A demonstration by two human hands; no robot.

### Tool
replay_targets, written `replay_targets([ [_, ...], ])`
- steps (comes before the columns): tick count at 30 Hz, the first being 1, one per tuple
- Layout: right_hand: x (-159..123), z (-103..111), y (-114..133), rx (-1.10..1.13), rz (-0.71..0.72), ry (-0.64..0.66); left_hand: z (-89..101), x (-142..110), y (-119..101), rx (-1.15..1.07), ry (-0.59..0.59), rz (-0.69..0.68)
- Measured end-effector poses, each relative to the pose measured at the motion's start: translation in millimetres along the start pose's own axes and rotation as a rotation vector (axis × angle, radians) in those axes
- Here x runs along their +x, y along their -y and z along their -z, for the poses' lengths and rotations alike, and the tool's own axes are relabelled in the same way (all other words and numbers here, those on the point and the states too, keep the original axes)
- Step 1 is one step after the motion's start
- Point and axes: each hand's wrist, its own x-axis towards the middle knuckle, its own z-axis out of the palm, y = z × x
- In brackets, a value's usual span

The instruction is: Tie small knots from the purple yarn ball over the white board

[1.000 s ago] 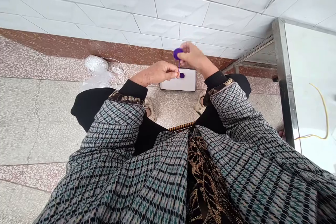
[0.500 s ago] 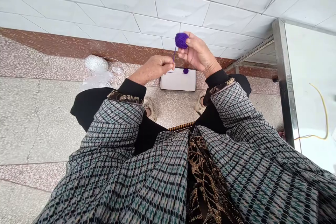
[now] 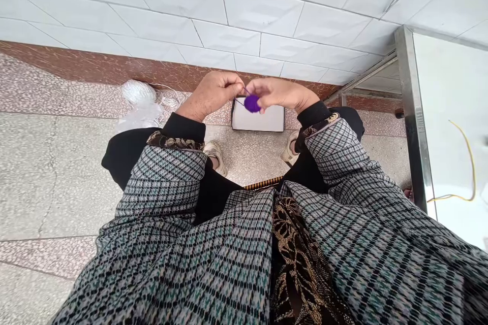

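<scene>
A small purple yarn ball (image 3: 251, 103) is held in the fingers of my right hand (image 3: 280, 94), above a shallow white box (image 3: 263, 121) on the floor. My left hand (image 3: 213, 92) pinches the purple yarn strand (image 3: 246, 90) between thumb and fingers, just left of the ball. A second bit of strand slants below the left fingertips toward the ball. The purple ball seen in the box earlier does not show; my right hand and the held ball cover part of the box.
White cord in a clear plastic bag (image 3: 139, 104) lies by the wall on the left. A white-topped table (image 3: 453, 152) with a metal frame stands on the right, a yellow wire (image 3: 474, 172) on it. My shoes (image 3: 215, 157) flank the box; a tiled wall (image 3: 247, 10) rises ahead.
My right hand first rose with the yarn ball, then came down and left, close to my left hand. My left hand drifted left and up, keeping its pinch on the strand.
</scene>
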Motion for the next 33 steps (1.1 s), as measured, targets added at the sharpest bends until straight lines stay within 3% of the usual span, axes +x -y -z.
replay_targets([
  [3, -3.1, 0.6, 11.7, 0.321, 0.255, -0.202, -2.6, 2.4, 0.4, 0.017, -0.017, 0.026],
  [5, -0.8, 0.8, 15.5, 0.411, 0.338, -0.394, -5.7, 2.7, -2.2, 0.012, 0.1, 0.002],
  [9, 12.3, 0.6, 4.4, 0.25, 0.165, -0.587, -9.1, 0.4, -9.3, -0.019, 0.419, -0.074],
  [12, 18.2, 0.5, -8.4, -0.029, -0.005, -0.501, -7.2, -1.6, -9.6, -0.022, 0.419, -0.095],
  [16, 9.5, -2.2, -5.9, -0.29, -0.132, -0.182, -2.3, -2.2, -5.3, -0.015, 0.206, -0.041],
  [18, 3.7, -4.5, 0.1, -0.282, -0.134, -0.095, -0.6, -1.5, -3.7, -0.011, 0.11, 0.005],
  [22, 0.2, -4.6, 3.0, -0.079, -0.044, -0.048, -0.4, 1.6, -1.1, -0.005, -0.001, 0.073],
  [26, 3.3, 2.4, 0.5, 0.245, 0.163, -0.109, -4.6, 5.1, 2.2, 0.05, -0.022, 0.091],
  [29, 7.3, 6.0, 2.1, 0.353, 0.282, -0.345, -9.8, 5.6, 1.4, 0.048, 0.138, 0.039],
  [31, 10.9, 5.6, 1.5, 0.283, 0.231, -0.514, -12.2, 4.3, -0.8, 0.018, 0.301, -0.011],
  [33, 13.6, 3.2, -1.6, 0.149, 0.098, -0.566, -12.2, 2.4, -2.9, -0.014, 0.391, -0.047],
])
